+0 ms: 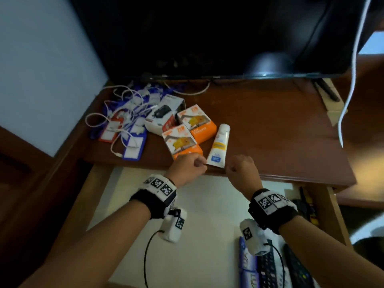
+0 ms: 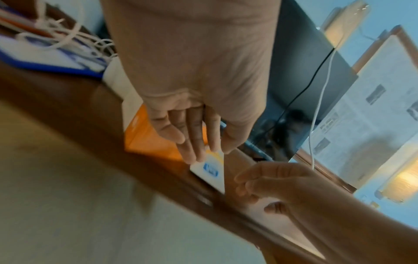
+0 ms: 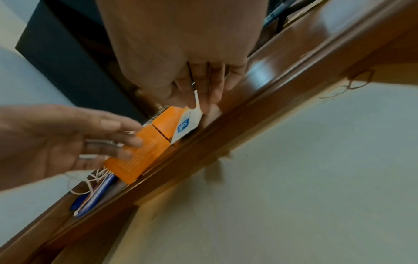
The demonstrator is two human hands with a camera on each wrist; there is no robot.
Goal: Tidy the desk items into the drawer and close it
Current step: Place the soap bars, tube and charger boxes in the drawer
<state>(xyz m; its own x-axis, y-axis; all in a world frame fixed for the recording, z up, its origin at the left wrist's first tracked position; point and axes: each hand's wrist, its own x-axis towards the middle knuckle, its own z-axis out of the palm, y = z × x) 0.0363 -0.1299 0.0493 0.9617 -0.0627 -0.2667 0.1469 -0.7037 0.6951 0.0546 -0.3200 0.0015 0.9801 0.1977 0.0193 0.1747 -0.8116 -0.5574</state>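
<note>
We have both hands at the near edge of the dark brown wooden desk [image 1: 259, 121], above the open light-wood drawer [image 1: 99, 183] that stands pulled out beneath it. Our left hand [image 1: 188, 166] reaches over the edge with its fingers [image 2: 192, 142] loosely extended and relaxed, their tips lying on the flat crimped end of the white plastic tube with yellow and blue print [image 1: 219, 145]; they do not curl round it. Our right hand [image 1: 242, 168] is just beside the tube's other corner, its fingers [image 3: 208, 92] also fairly straight, touching that corner without a clear grip. The tube lies flat at the near edge, its cap pointing toward the far side. Just left of it sit two orange-and-white cardboard boxes [image 1: 195, 123], the nearer one touching our left hand, and behind them a white box with a black device pictured on it [image 1: 162, 115]. Toward the far left corner lies a tangle of white cords and blue and red badge holders [image 1: 124, 121]. A black monitor [image 1: 207, 34] stands along the far edge. In the drawer's near right corner lie dark remote controls [image 1: 291, 267].
</note>
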